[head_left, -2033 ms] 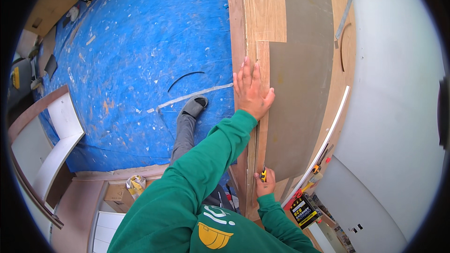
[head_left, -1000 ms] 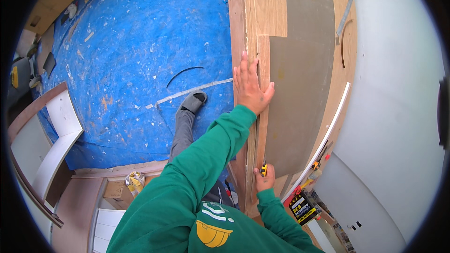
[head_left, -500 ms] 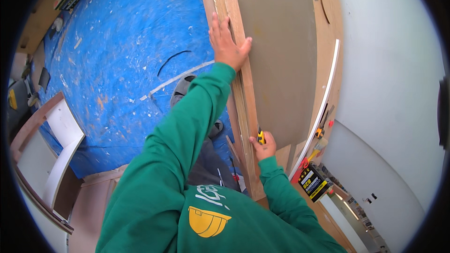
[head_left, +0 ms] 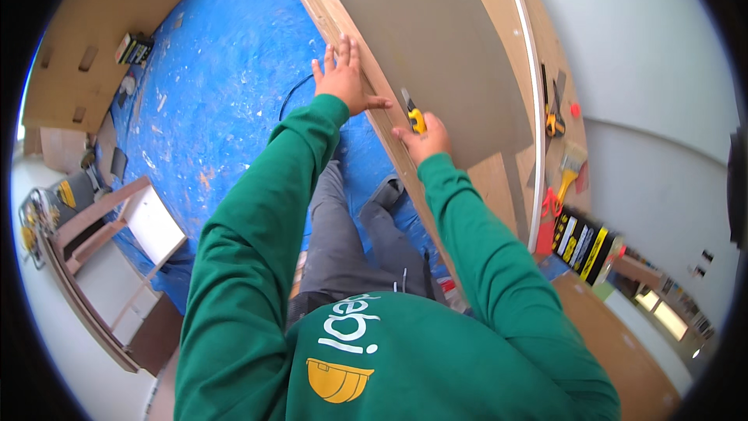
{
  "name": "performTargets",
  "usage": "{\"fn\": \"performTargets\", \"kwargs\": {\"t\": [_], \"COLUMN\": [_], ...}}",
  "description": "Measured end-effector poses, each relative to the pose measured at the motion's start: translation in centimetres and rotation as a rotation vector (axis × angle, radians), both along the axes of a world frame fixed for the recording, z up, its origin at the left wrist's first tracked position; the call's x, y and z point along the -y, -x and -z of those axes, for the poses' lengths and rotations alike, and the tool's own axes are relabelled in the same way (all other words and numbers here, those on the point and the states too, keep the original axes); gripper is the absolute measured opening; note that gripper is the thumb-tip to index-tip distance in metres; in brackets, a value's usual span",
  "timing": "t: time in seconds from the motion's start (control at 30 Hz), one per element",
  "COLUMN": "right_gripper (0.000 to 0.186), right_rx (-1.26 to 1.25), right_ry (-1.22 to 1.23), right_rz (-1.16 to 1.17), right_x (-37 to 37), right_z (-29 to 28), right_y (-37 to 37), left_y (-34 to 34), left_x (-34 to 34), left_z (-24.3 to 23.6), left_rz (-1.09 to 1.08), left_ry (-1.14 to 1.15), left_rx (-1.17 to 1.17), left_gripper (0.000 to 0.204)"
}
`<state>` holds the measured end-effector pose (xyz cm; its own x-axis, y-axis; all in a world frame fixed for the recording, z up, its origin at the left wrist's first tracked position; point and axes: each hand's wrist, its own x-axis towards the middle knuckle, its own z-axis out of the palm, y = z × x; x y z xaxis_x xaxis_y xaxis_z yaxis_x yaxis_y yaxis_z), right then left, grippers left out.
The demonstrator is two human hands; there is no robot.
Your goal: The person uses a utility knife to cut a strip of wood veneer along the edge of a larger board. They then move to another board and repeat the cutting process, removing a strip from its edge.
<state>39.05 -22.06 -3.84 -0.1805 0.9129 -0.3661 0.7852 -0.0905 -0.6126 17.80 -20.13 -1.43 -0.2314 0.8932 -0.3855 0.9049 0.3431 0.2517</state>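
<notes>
My left hand lies with fingers spread over the near edge of a long wooden board, its thumb stretched across a pale wood strip along that edge. Close by on the right, my right hand is closed round a yellow and black utility knife. The knife's blade points up and away, over a grey-brown sheet on the board. Whether the blade touches anything I cannot tell. My right thumb rests at the strip.
A white strip runs along the board's right side. Beyond it are a paintbrush, red-handled scissors and a black and yellow can. Blue sheeting covers the floor. A framed cabinet piece stands at left.
My right hand has moved forward along the strip with the knife, much nearer my left hand. The whole view has turned and shifted, and more of my legs shows.
</notes>
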Motion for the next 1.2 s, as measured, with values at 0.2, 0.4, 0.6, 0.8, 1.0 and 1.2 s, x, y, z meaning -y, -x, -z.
{"fn": "performTargets", "kwargs": {"t": [0.2,0.4,0.6,0.8,1.0,1.2], "right_gripper": [0.053,0.032,0.014,0.013,0.014,0.026], "right_rx": [-0.066,-0.300,-0.421,-0.155,-0.195,0.004], "right_ry": [0.111,0.108,0.303,0.246,0.220,0.176], "right_rz": [0.122,0.362,0.622,0.601,0.705,0.514], "right_x": [-0.5,2.7,12.0,20.8,23.8,21.7], "right_z": [0.3,0.0,-3.1,-2.4,-1.2,-2.1], "right_y": [-4.3,-18.9,-26.3,-27.0,-26.2,-25.7], "left_y": [-2.3,-3.9,-3.1,-1.8,-1.6,-1.5], "left_x": [-1.8,-2.9,-2.8,-2.6,-3.0,-3.5], "left_z": [-0.6,-0.6,1.5,3.2,3.3,3.5], "left_rz": [-0.014,0.061,0.112,0.196,0.235,0.254], "left_ry": [0.197,0.245,0.226,0.117,0.108,0.164], "left_rx": [-0.137,-0.236,-0.279,-0.228,-0.176,-0.228], "left_gripper": [0.152,0.151,0.149,0.145,0.144,0.147]}}
